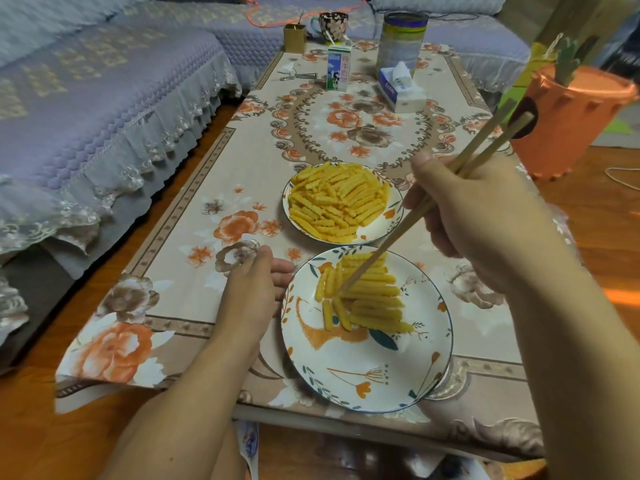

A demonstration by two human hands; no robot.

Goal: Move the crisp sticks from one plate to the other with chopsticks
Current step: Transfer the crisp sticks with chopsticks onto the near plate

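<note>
Two flower-patterned plates sit on the table. The far plate is heaped with yellow crisp sticks. The near plate carries a neat row of crisp sticks in its upper half. My right hand grips a pair of wooden chopsticks; their tips rest among the sticks on the near plate, around the left end of the row. My left hand lies on the tablecloth and touches the near plate's left rim, fingers loosely curled, holding nothing.
Further back on the table stand a milk carton, a tissue pack, a tall tin, a cup and a small yellow box. A covered sofa runs along the left. An orange bin stands right.
</note>
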